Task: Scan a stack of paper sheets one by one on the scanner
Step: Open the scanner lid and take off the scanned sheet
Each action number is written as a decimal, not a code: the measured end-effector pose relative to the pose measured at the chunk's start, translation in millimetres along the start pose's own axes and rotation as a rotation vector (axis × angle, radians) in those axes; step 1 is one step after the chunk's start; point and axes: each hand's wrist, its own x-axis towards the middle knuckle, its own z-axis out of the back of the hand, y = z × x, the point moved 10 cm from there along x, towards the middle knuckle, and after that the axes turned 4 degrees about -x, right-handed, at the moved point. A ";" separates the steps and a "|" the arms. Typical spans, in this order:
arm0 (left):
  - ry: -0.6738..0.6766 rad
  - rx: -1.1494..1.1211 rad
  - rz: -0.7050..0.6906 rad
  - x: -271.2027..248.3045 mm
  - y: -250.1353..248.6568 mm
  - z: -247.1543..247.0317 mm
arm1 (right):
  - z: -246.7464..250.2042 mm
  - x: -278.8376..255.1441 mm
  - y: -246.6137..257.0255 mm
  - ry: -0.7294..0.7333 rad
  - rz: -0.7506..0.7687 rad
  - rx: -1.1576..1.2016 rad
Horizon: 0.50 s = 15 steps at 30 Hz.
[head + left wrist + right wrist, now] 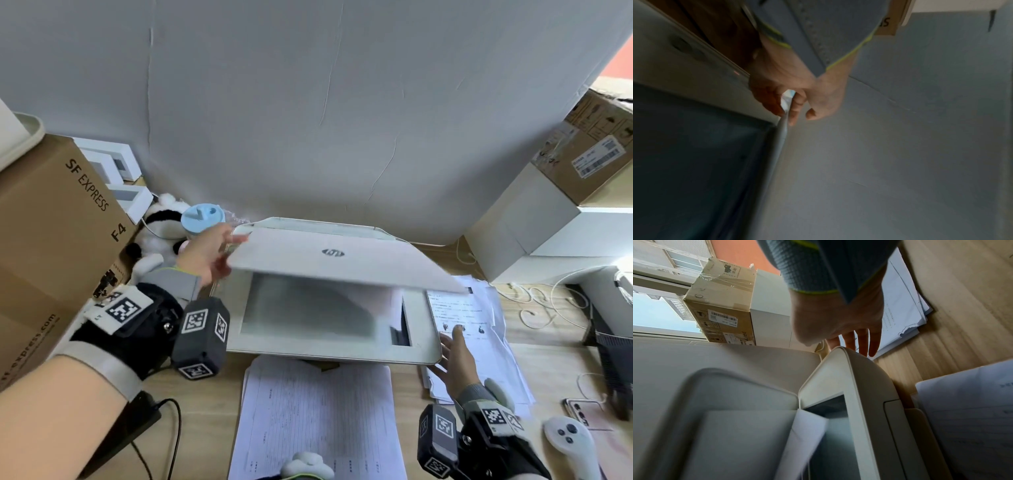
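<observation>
The white scanner [329,353] sits mid-desk with its lid [335,260] raised partway and blurred. My left hand [219,253] pinches the lid's left front corner; the left wrist view shows the thumb and fingers of this left hand [791,105] on either side of the lid edge [780,139]. A white sheet [308,308] lies on the glass, and that sheet [807,434] also shows under the lid. My right hand [448,346] rests with straight fingers on the printed paper stack [479,308] right of the scanner. Another stack [315,411] lies in front.
A brown SF Express box [51,222] stands at the left, with a plush toy [161,233] and a blue-lidded cup [202,216] beside it. White and cardboard boxes [548,205] stand at the right. A white controller [568,442], a phone and cables lie near the right edge.
</observation>
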 end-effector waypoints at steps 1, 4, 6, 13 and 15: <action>-0.004 -0.028 -0.039 -1.4 -18.4 -5.4 | 0.7 1.9 1.1 0.002 -0.005 -0.010; -0.064 -0.137 -0.185 -2.1 -67.8 -14.8 | -0.1 7.2 7.7 0.017 0.003 -0.061; -0.069 -0.144 -0.274 -1.1 -92.1 -25.3 | -1.0 9.6 15.0 0.018 0.019 -0.085; -0.090 0.041 -0.372 14.6 -127.4 -57.1 | -5.8 9.8 38.5 0.040 0.077 -0.102; -0.095 0.080 -0.380 21.4 -130.1 -58.8 | -5.1 10.6 42.4 0.040 0.080 -0.102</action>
